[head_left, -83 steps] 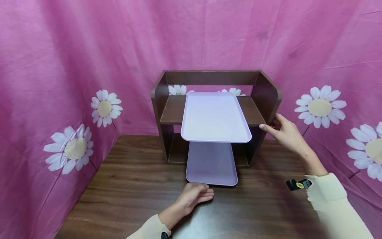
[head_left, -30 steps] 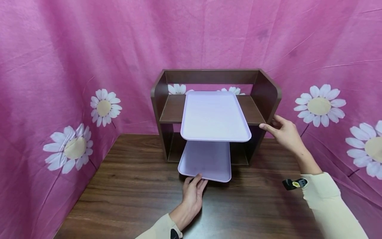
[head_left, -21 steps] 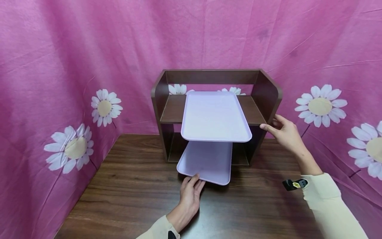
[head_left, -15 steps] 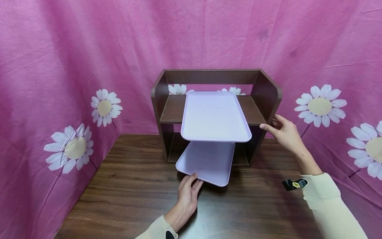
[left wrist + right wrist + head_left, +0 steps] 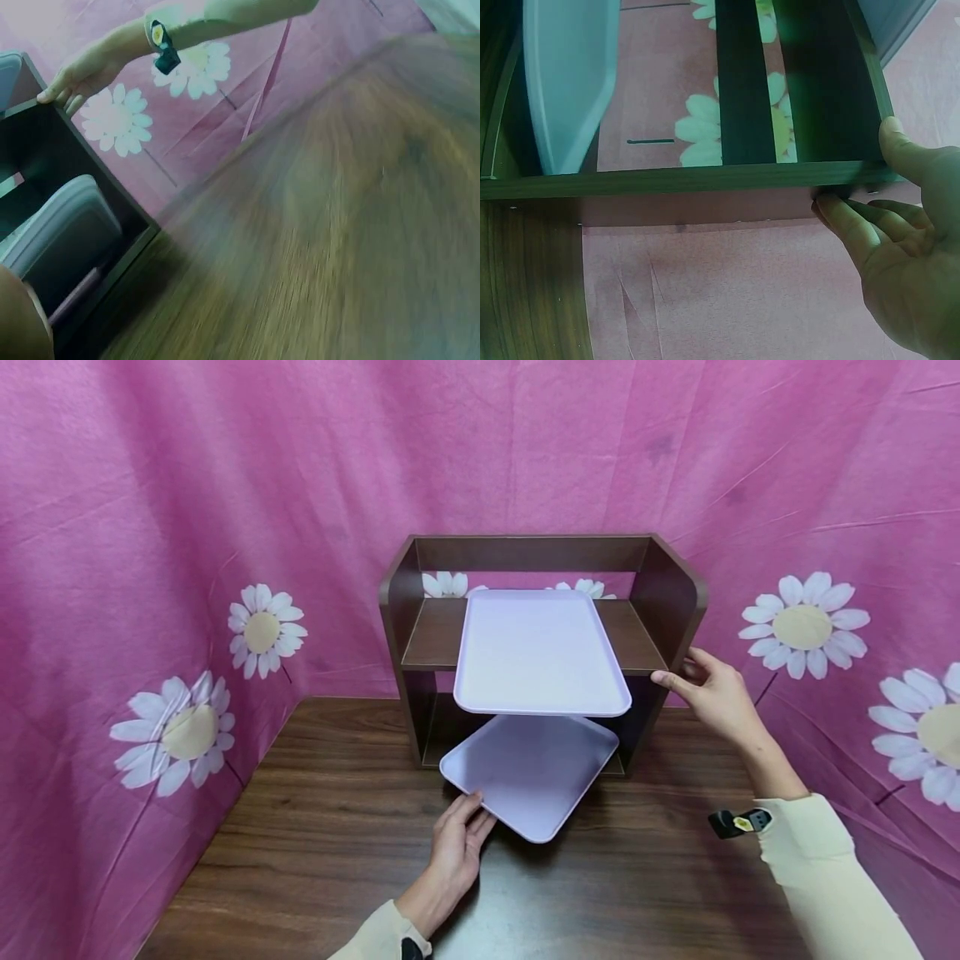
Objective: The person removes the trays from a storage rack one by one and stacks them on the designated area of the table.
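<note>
My left hand (image 5: 453,852) pinches the near left edge of the lower lavender tray (image 5: 528,777), thumb on top and fingers beneath. That tray sits turned at an angle, with its far end under the upper tray and in the lower opening of the brown shelf (image 5: 667,597). The upper lavender tray (image 5: 543,652) lies straight on the middle board and juts out in front. My right hand (image 5: 716,693) grips the shelf's right side panel, its thumb on the front edge and its fingers on the outer face, as the right wrist view shows.
The shelf stands at the back of a dark wooden table (image 5: 322,827). A pink curtain (image 5: 337,460) with white daisies hangs behind and on both sides. In the left wrist view, a thin pinkish edge (image 5: 75,296) shows below the tilted tray.
My left hand has gone from beside the lower tray to pinching its edge. The tray has turned, its near corner swinging forward and its right side outward. The right hand and upper tray stay put.
</note>
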`<control>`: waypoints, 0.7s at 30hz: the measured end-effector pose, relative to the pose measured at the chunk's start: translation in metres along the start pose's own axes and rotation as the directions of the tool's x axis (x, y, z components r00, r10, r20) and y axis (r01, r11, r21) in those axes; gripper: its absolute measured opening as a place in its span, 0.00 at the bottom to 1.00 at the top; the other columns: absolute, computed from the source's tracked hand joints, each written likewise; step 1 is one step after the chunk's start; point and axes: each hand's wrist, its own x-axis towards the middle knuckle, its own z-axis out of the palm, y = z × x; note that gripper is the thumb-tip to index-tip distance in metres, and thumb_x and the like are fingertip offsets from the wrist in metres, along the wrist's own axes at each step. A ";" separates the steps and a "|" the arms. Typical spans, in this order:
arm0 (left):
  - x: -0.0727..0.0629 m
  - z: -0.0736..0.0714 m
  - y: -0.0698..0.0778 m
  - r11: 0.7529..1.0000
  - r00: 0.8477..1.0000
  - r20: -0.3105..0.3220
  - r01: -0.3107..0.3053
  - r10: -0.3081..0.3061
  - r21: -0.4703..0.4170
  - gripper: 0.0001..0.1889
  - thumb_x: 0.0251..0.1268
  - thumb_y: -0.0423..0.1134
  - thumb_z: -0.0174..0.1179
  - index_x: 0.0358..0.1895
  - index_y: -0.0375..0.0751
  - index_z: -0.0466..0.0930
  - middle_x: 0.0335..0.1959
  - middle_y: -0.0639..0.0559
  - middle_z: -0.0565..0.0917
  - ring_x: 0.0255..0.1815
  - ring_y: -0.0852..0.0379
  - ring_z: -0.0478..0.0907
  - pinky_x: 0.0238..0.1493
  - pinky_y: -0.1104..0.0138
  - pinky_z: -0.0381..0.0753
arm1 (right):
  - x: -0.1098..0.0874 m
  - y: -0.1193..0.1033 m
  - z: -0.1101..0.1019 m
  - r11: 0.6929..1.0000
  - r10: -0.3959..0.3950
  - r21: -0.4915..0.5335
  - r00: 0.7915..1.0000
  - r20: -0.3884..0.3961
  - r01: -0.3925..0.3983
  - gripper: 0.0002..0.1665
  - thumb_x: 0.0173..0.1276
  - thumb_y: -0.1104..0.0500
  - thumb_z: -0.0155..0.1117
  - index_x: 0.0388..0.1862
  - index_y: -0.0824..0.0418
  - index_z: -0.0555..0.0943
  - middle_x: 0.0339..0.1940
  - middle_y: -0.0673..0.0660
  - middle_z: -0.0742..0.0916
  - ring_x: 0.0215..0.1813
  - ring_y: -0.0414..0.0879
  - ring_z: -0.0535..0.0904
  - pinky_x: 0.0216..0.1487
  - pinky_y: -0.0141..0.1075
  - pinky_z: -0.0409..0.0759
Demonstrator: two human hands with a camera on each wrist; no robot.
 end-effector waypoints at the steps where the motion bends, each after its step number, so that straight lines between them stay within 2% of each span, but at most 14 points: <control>1: 0.001 -0.002 0.002 1.000 1.000 0.010 0.003 -0.003 0.001 0.23 0.78 0.32 0.58 0.71 0.25 0.71 0.49 0.52 0.88 0.57 0.52 0.85 0.68 0.58 0.84 | 0.000 0.000 0.000 1.000 0.000 -0.001 1.000 0.000 0.000 0.37 0.74 0.47 0.73 0.72 0.67 0.76 0.62 0.73 0.86 0.44 0.08 0.71 0.40 0.13 0.72; 5: 0.008 -0.011 0.010 1.000 0.999 0.052 0.011 -0.011 0.002 0.11 0.78 0.30 0.57 0.57 0.32 0.79 0.43 0.53 0.90 0.50 0.56 0.88 0.59 0.62 0.88 | 0.000 -0.001 0.000 1.000 0.003 -0.016 1.000 0.000 -0.003 0.38 0.74 0.46 0.73 0.73 0.66 0.76 0.62 0.72 0.86 0.44 0.08 0.71 0.39 0.13 0.72; 8: 0.013 -0.018 0.016 1.000 0.996 0.085 -0.004 0.001 0.029 0.15 0.79 0.29 0.55 0.62 0.28 0.75 0.44 0.52 0.90 0.50 0.57 0.88 0.57 0.63 0.89 | 0.000 -0.001 -0.001 1.000 0.007 -0.023 1.000 0.002 -0.007 0.38 0.74 0.46 0.73 0.73 0.66 0.76 0.62 0.72 0.86 0.45 0.08 0.70 0.39 0.13 0.72; 11: 0.018 -0.022 0.024 0.998 0.995 0.104 -0.017 0.011 0.057 0.25 0.79 0.29 0.54 0.73 0.21 0.64 0.46 0.51 0.90 0.50 0.57 0.89 0.57 0.63 0.89 | 0.000 -0.001 -0.001 1.000 0.012 -0.022 1.000 0.001 -0.012 0.38 0.74 0.45 0.73 0.73 0.65 0.76 0.63 0.72 0.86 0.45 0.09 0.70 0.40 0.12 0.72; 13: 0.020 -0.025 0.028 0.997 0.994 0.107 -0.022 0.014 0.079 0.29 0.79 0.29 0.54 0.76 0.19 0.59 0.46 0.51 0.91 0.50 0.58 0.89 0.56 0.64 0.89 | 0.000 -0.002 0.000 1.000 0.017 -0.023 1.000 -0.004 -0.017 0.38 0.74 0.45 0.73 0.73 0.66 0.76 0.62 0.72 0.86 0.45 0.09 0.71 0.40 0.13 0.71; 16: 0.023 -0.028 0.036 0.995 0.995 0.098 -0.019 0.009 0.095 0.28 0.79 0.28 0.54 0.75 0.19 0.60 0.44 0.52 0.91 0.48 0.58 0.89 0.55 0.64 0.89 | -0.001 -0.002 0.000 0.999 0.030 -0.021 0.999 -0.018 -0.030 0.37 0.73 0.45 0.74 0.70 0.66 0.77 0.62 0.72 0.86 0.45 0.11 0.72 0.40 0.14 0.72; 21: 0.028 -0.035 0.047 0.993 0.995 0.099 -0.024 0.012 0.120 0.19 0.78 0.26 0.54 0.67 0.23 0.70 0.44 0.50 0.91 0.48 0.57 0.90 0.54 0.63 0.90 | -0.001 -0.002 0.001 0.999 0.043 -0.008 0.999 -0.027 -0.043 0.38 0.72 0.45 0.75 0.70 0.66 0.76 0.62 0.72 0.86 0.45 0.12 0.72 0.39 0.15 0.72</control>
